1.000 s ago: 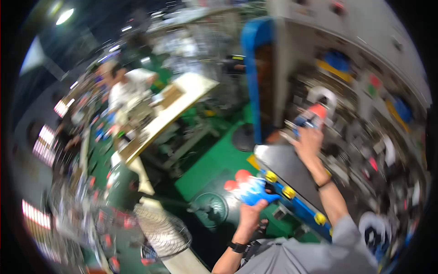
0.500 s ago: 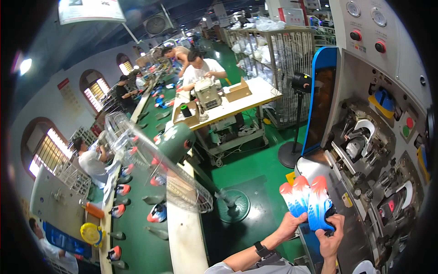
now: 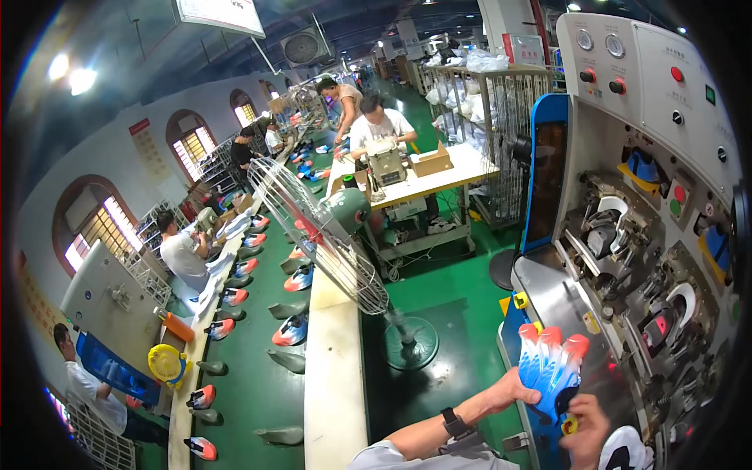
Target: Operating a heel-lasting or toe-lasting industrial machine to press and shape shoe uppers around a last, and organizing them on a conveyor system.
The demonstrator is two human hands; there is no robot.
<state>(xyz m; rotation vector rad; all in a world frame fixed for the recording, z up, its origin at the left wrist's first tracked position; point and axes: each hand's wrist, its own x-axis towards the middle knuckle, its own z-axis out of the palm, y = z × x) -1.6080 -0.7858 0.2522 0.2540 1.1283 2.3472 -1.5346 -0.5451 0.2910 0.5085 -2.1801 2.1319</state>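
Several shoe uppers [image 3: 552, 366] are fanned out together, blue and white with coral toes pointing up. My left hand [image 3: 513, 387] is closed around their lower left side. At the dark heel opening of the rightmost upper, my right hand [image 3: 586, 432] has its fingers curled against the edge; they are slightly blurred. The bundle is held above the steel front of a machine [image 3: 540, 282]. A white and black shoe part [image 3: 627, 450] lies at the lower edge, right of my right hand.
Clamping stations [image 3: 615, 227] and a control panel [image 3: 627, 63] stand at the right. A caged floor fan [image 3: 329, 235] is ahead left. Beyond it, a conveyor [image 3: 266, 368] carries shoes and grey lasts. A co-worker [image 3: 380, 129] sits at a table [image 3: 462, 168]; others work farther left.
The view has swung left and the uppers now sit lower, nearer the machine's front. The right hand has shifted downward along the heel end. The left hand keeps its hold.
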